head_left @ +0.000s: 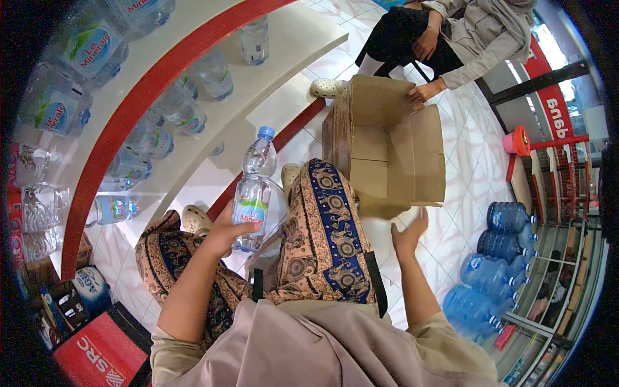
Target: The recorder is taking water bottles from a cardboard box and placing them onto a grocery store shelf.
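My left hand (224, 230) is closed round the lower part of a clear plastic water bottle (259, 161) with a blue cap. The bottle stands nearly upright above my knees, beside the white shelf. My right hand (410, 233) holds nothing, thumb and fingers apart, just below the near edge of an open cardboard box (418, 151). Whether its fingertips touch the box cannot be made out. The box's flaps are spread and its visible inside is bare. Across from me, a seated person's hand (425, 92) rests on the box's far flap.
Curved white shelves (284, 32) with red edging hold several water bottles (213, 76) on my left. Large blue water jugs (474, 306) lie stacked on my right, beside a glass-fronted case. A red bucket (516, 141) stands behind them. At lower left is a red box (100, 348).
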Available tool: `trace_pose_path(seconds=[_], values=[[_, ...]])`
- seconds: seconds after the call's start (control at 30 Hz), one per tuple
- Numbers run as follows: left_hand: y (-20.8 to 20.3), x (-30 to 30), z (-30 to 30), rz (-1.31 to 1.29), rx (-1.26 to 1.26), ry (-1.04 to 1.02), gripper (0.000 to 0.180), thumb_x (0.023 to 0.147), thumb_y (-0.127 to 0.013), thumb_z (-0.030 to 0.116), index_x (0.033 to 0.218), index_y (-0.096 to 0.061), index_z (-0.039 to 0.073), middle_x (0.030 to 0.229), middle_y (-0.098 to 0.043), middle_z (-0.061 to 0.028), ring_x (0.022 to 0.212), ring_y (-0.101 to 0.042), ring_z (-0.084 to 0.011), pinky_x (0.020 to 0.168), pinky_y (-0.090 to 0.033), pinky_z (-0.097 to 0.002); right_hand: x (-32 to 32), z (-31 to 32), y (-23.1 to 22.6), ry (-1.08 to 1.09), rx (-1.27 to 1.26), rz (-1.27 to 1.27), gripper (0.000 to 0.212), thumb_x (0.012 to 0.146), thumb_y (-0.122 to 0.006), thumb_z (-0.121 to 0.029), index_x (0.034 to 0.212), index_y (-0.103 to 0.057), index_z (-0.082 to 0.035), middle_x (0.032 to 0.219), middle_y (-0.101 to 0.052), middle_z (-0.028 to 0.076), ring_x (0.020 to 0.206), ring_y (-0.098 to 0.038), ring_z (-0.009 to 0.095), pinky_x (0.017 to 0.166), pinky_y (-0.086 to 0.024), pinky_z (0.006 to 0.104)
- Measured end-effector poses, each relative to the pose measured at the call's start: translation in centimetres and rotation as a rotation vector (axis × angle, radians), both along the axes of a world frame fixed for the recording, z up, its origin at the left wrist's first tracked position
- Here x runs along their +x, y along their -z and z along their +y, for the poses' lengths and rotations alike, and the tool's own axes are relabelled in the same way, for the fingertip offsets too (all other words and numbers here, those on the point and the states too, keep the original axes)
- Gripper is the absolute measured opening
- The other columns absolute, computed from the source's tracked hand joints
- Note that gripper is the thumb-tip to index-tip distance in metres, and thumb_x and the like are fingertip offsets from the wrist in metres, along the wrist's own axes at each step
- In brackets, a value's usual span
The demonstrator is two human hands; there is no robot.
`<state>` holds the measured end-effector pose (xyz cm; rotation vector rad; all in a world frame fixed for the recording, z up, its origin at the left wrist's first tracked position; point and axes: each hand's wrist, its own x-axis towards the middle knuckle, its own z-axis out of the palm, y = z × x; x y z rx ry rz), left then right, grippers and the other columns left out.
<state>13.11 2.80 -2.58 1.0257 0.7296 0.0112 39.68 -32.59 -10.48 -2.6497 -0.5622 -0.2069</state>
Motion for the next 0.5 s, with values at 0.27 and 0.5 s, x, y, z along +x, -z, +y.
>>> trace_pose_path(seconds=[0.27, 0.5], values=[[-0.1, 0.6, 0.5, 0.029, 0.041, 0.024, 0.069, 0.068, -0.069, 0.007, 0.127, -0.035, 0.005, 0.100, -0.055, -0.0082, 0.087, -0.057, -0.0198, 0.078, -0.051, -0.0369, 4.8, 9.2, -1.4, -0.799, -0.555, 0.184, 0.070, 0.066, -0.072, -0.030, 0.127, -0.042, -0.015, 0.125, -0.046, 0.015, 0.116, -0.042, 0.036, 0.097, -0.035, 0.0434], [1.5, 0.5, 0.0, 0.021, 0.098, 0.072, 0.076, 0.065, -0.079, 0.018, 0.126, -0.036, 0.004, 0.106, -0.056, -0.0066, 0.098, -0.054, -0.0164, 0.087, -0.043, -0.0313, 5.2, 8.2, 4.0, -0.769, -0.428, 0.424, 0.035, 0.079, -0.058, -0.035, 0.109, -0.059, -0.018, 0.098, -0.063, 0.014, 0.077, -0.062, 0.033, 0.069, -0.049, 0.0402]])
